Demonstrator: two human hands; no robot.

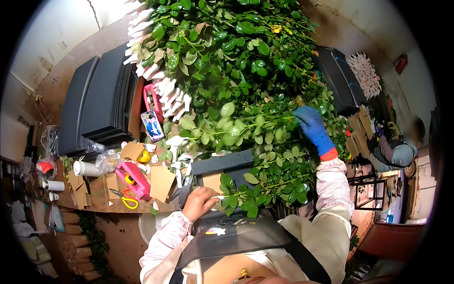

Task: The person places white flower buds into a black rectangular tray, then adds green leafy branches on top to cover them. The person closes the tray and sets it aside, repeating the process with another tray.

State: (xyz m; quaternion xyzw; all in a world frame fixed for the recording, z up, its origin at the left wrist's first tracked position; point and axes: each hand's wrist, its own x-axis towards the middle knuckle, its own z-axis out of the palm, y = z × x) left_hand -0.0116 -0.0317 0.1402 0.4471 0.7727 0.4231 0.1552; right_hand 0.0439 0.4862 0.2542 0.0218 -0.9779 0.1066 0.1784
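My right hand, in a blue glove, grips a leafy rose stem near its right end. That stem stretches left over the pile, toward a white-sleeved bud. My left hand, bare, is low at the table's front edge. Its fingers close around the pale sleeved end of another leafy rose, whose leaves point right. Just beyond the left hand stands a dark ribbed holder with a piece of brown cardboard. A big heap of leafy roses fills the table's far side, its white-sleeved heads facing left.
Pink tape dispensers, yellow-handled scissors, a phone and cardboard pieces lie at left. Behind them rise stacked black boards. A white cup stands at the left edge. Another person is at far right.
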